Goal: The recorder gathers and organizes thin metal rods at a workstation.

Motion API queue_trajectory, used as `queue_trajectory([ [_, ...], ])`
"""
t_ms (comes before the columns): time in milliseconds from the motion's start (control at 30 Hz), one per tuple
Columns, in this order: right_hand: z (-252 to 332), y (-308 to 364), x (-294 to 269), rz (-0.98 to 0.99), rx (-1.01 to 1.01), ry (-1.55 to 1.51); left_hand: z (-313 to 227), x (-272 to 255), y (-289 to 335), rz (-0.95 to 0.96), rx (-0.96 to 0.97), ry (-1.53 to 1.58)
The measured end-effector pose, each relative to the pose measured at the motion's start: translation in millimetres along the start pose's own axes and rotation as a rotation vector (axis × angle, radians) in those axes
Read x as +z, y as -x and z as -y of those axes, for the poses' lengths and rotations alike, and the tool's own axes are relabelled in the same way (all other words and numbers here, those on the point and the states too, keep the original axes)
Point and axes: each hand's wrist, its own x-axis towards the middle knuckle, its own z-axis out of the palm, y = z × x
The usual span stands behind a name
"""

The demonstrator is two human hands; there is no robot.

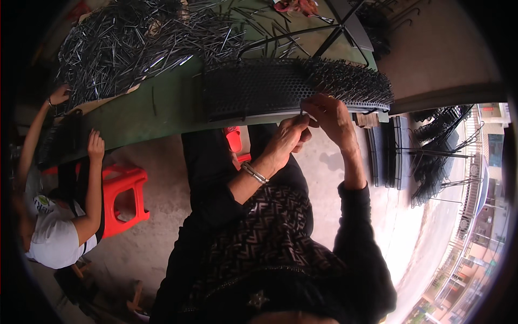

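A black perforated panel (253, 86) lies along the near edge of the green table. Its right part bristles with many short black strips (350, 81) standing in the holes, while the left part shows bare mesh. Just in front of the panel's near edge, my left hand (291, 136) is closed, with a thin dark strip sticking up from its fingers. My right hand (332, 116) is beside it, fingers pinched close to the left fingertips at the border of the filled part. What the right fingers hold is too small to make out.
A large heap of loose black strips (135, 48) covers the green table's (167, 102) far left. At left another person (59, 232) works by a red stool (124, 200). Thin black rods (329, 40) cross behind the panel. More panels (399, 154) and wire frames stand at right.
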Motion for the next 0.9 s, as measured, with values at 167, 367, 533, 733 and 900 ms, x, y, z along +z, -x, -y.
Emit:
queue_trajectory([
  [167,10.5,2.9,-10.2,-0.371,0.143,0.048,4.5,-0.1,-4.0,-0.018,-0.013,-0.049],
  [367,-18.4,-24.6,-13.7,-0.784,-0.151,0.369,3.8,-3.1,-0.9,-0.07,-0.045,-0.033],
  [533,-22.3,-34.0,-5.1,-0.78,-0.17,0.384,0.3,-18.5,10.2,0.034,0.042,-0.03],
  [733,-21.5,-28.8,0.6,-0.749,-0.128,0.406,-21.2,-28.2,35.0,0.01,0.04,-0.113],
  [900,-24.7,-31.5,4.4,-0.669,-0.044,0.632,-49.9,-41.9,51.8,-0.088,0.128,-0.153],
])
